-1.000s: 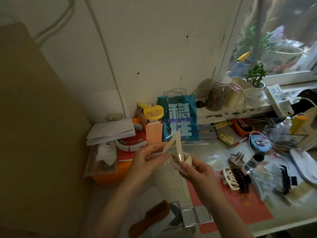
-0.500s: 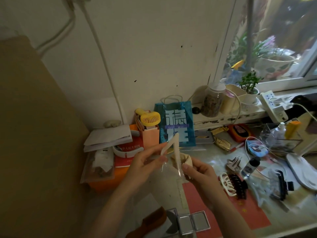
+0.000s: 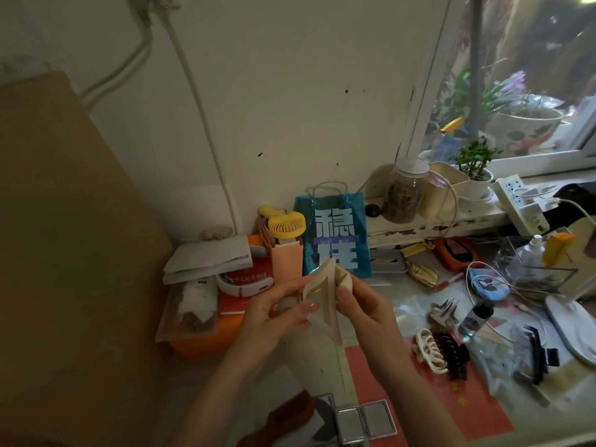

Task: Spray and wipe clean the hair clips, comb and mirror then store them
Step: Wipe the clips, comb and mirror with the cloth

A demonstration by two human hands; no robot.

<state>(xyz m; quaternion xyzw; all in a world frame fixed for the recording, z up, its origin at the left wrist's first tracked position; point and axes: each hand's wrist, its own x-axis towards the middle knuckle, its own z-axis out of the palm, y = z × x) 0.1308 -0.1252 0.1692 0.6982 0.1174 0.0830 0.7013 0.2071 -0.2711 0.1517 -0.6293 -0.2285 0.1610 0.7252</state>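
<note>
A cream triangular hair clip (image 3: 325, 301) is held up over the desk. My left hand (image 3: 277, 317) pinches its left side. My right hand (image 3: 364, 308) grips a beige cloth (image 3: 343, 280) pressed against the clip's right side. A white claw clip (image 3: 430, 350) and a dark claw clip (image 3: 453, 353) lie together on the red mat (image 3: 451, 411). A pink clip (image 3: 443, 312) and a small spray bottle (image 3: 474, 319) sit behind them. A black clip (image 3: 535, 356) lies further right. A brown comb (image 3: 283, 421) and a folding mirror (image 3: 364, 421) rest near the front edge.
A blue bag (image 3: 335, 233), a yellow fan (image 3: 285, 224) and stacked papers on an orange box (image 3: 200, 343) stand against the wall. A jar (image 3: 403, 195), plant pot (image 3: 477, 182) and power strip (image 3: 519, 201) line the sill. A glass box (image 3: 541, 269) and white dish (image 3: 574, 327) are right.
The clip has turned in my hands and now points down and right, with the cloth higher along its side. The camera tilted up slightly.
</note>
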